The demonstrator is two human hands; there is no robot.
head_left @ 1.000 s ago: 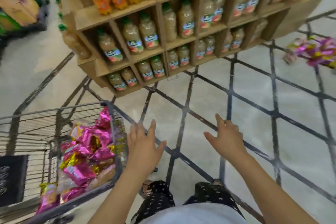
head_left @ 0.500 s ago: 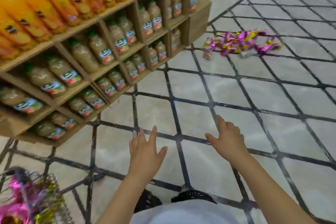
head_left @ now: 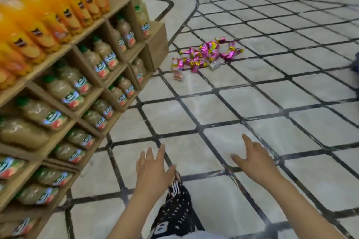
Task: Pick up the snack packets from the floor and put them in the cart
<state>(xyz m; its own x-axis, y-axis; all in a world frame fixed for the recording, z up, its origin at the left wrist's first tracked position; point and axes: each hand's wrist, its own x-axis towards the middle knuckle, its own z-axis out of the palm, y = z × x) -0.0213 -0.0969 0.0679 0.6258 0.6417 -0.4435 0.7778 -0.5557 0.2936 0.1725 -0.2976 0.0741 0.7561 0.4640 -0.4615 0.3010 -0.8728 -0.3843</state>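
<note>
A tall wooden shelf (head_left: pixel 108 75) of juice bottles (head_left: pixel 103 56) walls off the left side, its end corner just beside the heap of pink and gold snack packets (head_left: pixel 204 55) on the floor (head_left: pixel 252 103) — to the right, pale tiles with dark grid lines run wide and bare. Both hands are stretched forward low in the view, the left hand (head_left: pixel 153 167) and the right hand (head_left: pixel 254 159) each with fingers spread and holding nothing. The packets lie well apart from them, further ahead and between the two.
</note>
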